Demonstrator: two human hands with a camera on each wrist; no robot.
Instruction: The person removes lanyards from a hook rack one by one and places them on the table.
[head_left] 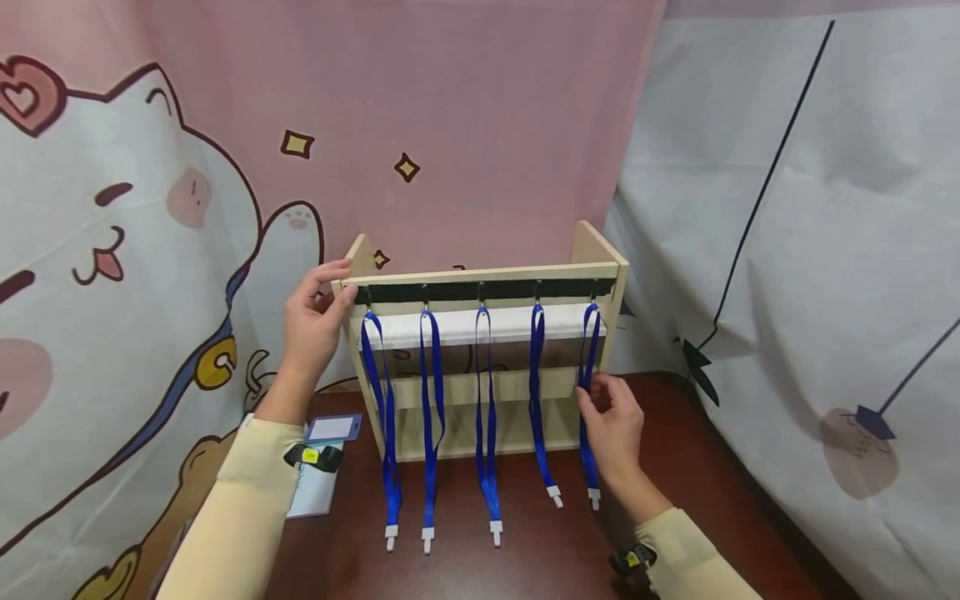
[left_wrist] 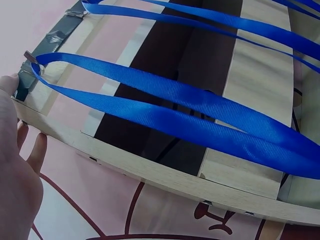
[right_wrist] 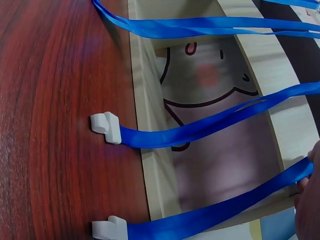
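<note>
Pink cat-print cloth hangs behind a dark red desk [head_left: 525, 550] where a wooden rack [head_left: 487, 275] stands with five blue lanyards on hooks. The left hand [head_left: 315, 321] grips the rack's top left corner, fingers curled around it. The right hand [head_left: 615, 421] pinches the rightmost lanyard [head_left: 588, 375] about halfway down. A hard pull could tip the light rack or slip the loop from its hook. I can read no writing on the card holder [head_left: 330, 429].
</note>
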